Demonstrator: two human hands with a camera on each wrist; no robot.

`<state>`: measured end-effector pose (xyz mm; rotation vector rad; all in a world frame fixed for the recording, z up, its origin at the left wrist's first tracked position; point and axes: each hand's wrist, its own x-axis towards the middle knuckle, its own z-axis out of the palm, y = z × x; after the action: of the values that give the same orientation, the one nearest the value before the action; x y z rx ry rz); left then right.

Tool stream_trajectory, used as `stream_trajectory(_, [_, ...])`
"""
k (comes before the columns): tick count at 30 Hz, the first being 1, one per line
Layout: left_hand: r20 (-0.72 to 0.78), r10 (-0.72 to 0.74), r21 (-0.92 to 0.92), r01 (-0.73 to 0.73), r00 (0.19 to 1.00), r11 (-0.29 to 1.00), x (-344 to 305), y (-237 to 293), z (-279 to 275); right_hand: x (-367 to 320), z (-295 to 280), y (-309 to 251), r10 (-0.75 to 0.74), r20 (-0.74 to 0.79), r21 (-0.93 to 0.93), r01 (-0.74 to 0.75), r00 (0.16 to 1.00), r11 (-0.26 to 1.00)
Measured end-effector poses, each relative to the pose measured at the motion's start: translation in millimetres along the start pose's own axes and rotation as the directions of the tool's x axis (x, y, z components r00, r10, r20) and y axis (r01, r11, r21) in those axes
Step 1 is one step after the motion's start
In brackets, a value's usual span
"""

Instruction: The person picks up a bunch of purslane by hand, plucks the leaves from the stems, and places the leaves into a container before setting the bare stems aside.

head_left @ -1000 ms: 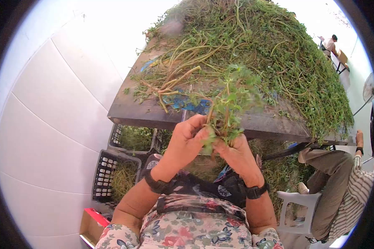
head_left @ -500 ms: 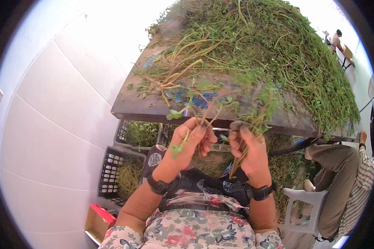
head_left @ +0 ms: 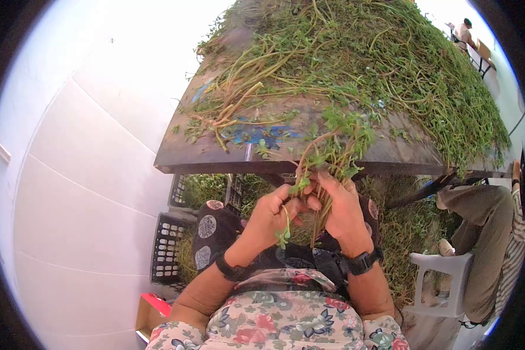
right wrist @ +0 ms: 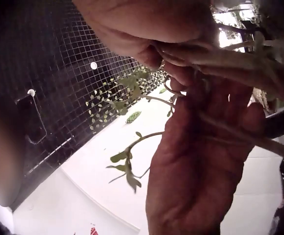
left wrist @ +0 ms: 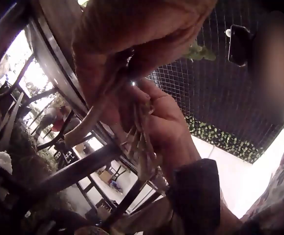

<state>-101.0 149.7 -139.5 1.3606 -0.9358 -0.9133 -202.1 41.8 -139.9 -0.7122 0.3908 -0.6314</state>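
Note:
In the head view, both hands are close together in front of the table edge. My right hand [head_left: 345, 213] grips a small bunch of leafy green stems [head_left: 351, 137], leaves upward, with the bare stem ends sticking out below the fingers. Beside it, my left hand [head_left: 274, 217] has its fingertips right at the bunch and holds a thin leafy sprig [head_left: 283, 235], which hangs over the palm side. The right wrist view shows the left hand [right wrist: 191, 161] with stems crossing its curled fingers. From the left wrist, bare stem ends [left wrist: 144, 154] poke out beneath the right hand [left wrist: 169, 129].
A wooden table [head_left: 198, 153] bears a large heap of green plants [head_left: 391, 64] and some thick loose stems [head_left: 236, 105]. Black crates [head_left: 166, 248] with plants stand below left. At right, a person sits by a white plastic stool [head_left: 443, 280]. A red-edged box [head_left: 153, 309] lies lower left.
Half a second ago the hands were apart, each with stems; now they are together again, the left hand's fingers at the right hand's bunch. The left hand's upright stems now overlap the bunch.

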Motion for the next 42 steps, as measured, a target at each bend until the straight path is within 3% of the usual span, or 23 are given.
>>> stream_trajectory(3, [0.074, 0.016, 0.167, -0.028, 0.997, 0.986, -3.0, 6.8, -0.4, -1.6, -1.2, -1.6, 0.017, 0.027, -0.053, -0.016, 0.999, 0.998])
stream_trajectory(6, [0.050, -0.020, -0.071, 0.024, 0.999, 0.997, -5.8, 4.9, -4.0, 2.6, -1.1, -0.3, 0.036, 0.080, -0.093, -0.029, 0.996, 0.995])
stream_trajectory(10, [0.019, 0.003, 0.001, -0.003, 1.000, 1.000, -10.2, -1.9, -14.4, 8.0, 5.9, 10.7, 0.034, 0.099, 0.051, -0.039, 0.995, 0.998])
stream_trajectory(11, [0.038, -0.016, 0.045, 0.015, 0.999, 0.999, -12.0, -7.7, -20.9, 9.2, 6.6, 15.1, -0.066, 0.094, -0.141, 0.079, 0.993, 0.987])
stream_trajectory(12, [0.057, -0.038, 0.087, 0.033, 0.998, 0.996, -15.0, -13.3, -24.5, 9.3, 6.2, 20.2, -0.161, 0.109, -0.329, 0.189, 0.981, 0.925])
stream_trajectory(14, [0.023, 0.062, 0.075, -0.063, 0.998, 0.995, -15.5, -20.6, -20.0, 8.9, 6.2, 28.8, -0.343, 0.203, -0.611, 0.393, 0.917, 0.687])
stream_trajectory(15, [0.012, 0.116, 0.073, -0.116, 0.993, 0.991, -13.9, -20.9, -18.7, 8.8, 6.7, 32.1, -0.423, 0.273, -0.700, 0.480, 0.864, 0.529])
stream_trajectory(17, [0.062, 0.222, 0.145, -0.229, 0.973, 0.963, -11.5, -13.8, -18.4, 9.7, 5.6, 38.4, -0.443, 0.290, -0.739, 0.493, 0.848, 0.460])
stream_trajectory(18, [0.070, 0.229, 0.127, -0.237, 0.971, 0.963, -12.1, -14.9, -18.0, 9.4, 7.9, 40.3, -0.390, 0.230, -0.703, 0.429, 0.892, 0.567])
stream_trajectory(20, [0.073, 0.201, 0.042, -0.204, 0.977, 0.978, -14.1, -21.0, -17.8, 3.6, 20.4, 40.0, -0.158, 0.001, -0.388, 0.146, 0.987, 0.910])
stream_trajectory(24, [0.042, 0.085, -0.216, -0.074, 0.995, 0.974, -16.5, -29.2, -15.8, 2.1, 22.4, 34.0, -0.148, 0.096, -0.525, 0.176, 0.984, 0.832])
stream_trajectory(27, [0.065, -0.097, -0.191, 0.108, 0.993, 0.976, -15.6, -17.8, -14.9, -0.4, 10.9, 32.3, -0.117, 0.134, -0.624, 0.175, 0.984, 0.761])
stream_trajectory(30, [0.182, -0.077, -0.254, 0.122, 0.980, 0.959, -10.5, -13.1, -13.0, -6.4, 9.2, 35.5, -0.068, 0.115, -0.494, 0.116, 0.991, 0.862])
stream_trajectory(33, [0.218, -0.084, -0.234, 0.136, 0.972, 0.963, -6.9, -7.4, -9.8, -11.1, -1.9, 34.5, -0.146, 0.179, -0.642, 0.228, 0.973, 0.732])
stream_trajectory(37, [0.340, -0.090, -0.319, 0.205, 0.936, 0.925, -8.8, -6.3, -14.9, -10.0, -26.8, 29.0, -0.276, 0.400, -0.807, 0.479, 0.874, 0.346])
stream_trajectory(38, [0.330, -0.091, -0.258, 0.183, 0.939, 0.949, -9.6, -5.8, -15.6, -11.2, -32.7, 23.8, -0.291, 0.468, -0.794, 0.542, 0.834, 0.275])
stream_trajectory(40, [0.313, -0.090, -0.131, 0.137, 0.945, 0.982, -10.6, -2.3, -15.8, -10.7, -57.9, 21.0, -0.281, 0.628, -0.774, 0.622, 0.726, -0.121])
stream_trajectory(42, [0.324, -0.115, -0.119, 0.161, 0.939, 0.980, -11.9, 3.6, -16.5, -16.2, -68.5, 20.2, -0.272, 0.370, -0.892, 0.422, 0.888, 0.161])
